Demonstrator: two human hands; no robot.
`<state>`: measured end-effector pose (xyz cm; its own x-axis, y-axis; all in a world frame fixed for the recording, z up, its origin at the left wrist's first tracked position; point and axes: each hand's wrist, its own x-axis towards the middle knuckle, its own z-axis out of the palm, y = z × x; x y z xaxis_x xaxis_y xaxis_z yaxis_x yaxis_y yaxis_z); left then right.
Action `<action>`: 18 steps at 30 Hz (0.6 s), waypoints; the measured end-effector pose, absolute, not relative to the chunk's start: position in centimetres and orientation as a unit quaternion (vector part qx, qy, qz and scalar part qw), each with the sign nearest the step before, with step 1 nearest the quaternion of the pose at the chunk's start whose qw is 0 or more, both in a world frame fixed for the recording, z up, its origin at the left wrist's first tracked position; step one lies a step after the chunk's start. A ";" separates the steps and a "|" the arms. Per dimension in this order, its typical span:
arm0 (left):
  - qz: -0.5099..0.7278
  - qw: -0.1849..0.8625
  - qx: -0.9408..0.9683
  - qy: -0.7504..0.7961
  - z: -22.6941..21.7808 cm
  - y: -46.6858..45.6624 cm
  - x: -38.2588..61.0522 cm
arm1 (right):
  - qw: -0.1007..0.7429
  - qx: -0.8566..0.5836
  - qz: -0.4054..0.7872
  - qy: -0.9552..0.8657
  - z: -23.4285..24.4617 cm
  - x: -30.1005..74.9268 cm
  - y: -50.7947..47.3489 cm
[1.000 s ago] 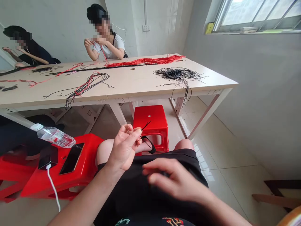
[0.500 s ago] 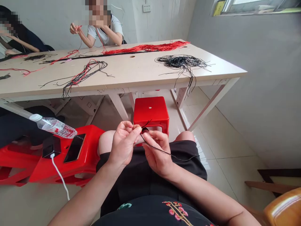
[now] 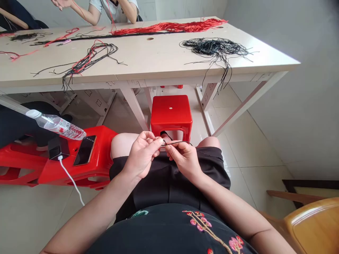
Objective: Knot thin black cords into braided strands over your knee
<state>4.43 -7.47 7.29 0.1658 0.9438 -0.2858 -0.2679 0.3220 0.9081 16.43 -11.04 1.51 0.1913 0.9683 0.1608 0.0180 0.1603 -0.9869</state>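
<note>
A thin black cord (image 3: 176, 143) runs between my hands, above my lap and in front of my knees. My left hand (image 3: 141, 156) pinches one end of it between thumb and fingers. My right hand (image 3: 184, 159) grips the cord a short way along, close to my left hand. A small loop of the cord rises behind my fingers, and a loose length trails off to the right over my right knee. The fingers hide the exact point where the strands meet.
A red plastic stool (image 3: 171, 118) stands beyond my knees. On a second red stool (image 3: 102, 148) to my left lie a phone (image 3: 84, 150), a charger (image 3: 57, 148) and a water bottle (image 3: 57, 125). A pale table (image 3: 143, 47) ahead bears red and black cord bundles. A co-worker (image 3: 113, 7) sits beyond it.
My right hand has risen from my lap and taken hold of the cord, and my hands have come closer together. The view has tilted downward, so the table sits higher in the picture.
</note>
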 end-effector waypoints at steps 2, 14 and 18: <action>0.436 0.687 0.344 0.468 7.1 -7.4 4.5 | 0.576 -0.525 0.324 -0.536 1.4 16.4 -11.2; 0.418 0.704 0.314 0.481 6.1 -7.9 5.1 | 0.576 -0.539 0.303 -0.536 1.7 16.4 -11.7; 0.464 0.655 0.352 0.481 5.4 -8.2 5.6 | 0.582 -0.514 0.513 -0.366 2.4 16.2 -11.1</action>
<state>5.65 -8.20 5.41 0.1059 0.9468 -0.3039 -0.2704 0.3215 0.9075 16.19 -11.05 2.39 0.2065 0.9732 -0.1015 -0.2215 -0.0546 -0.9736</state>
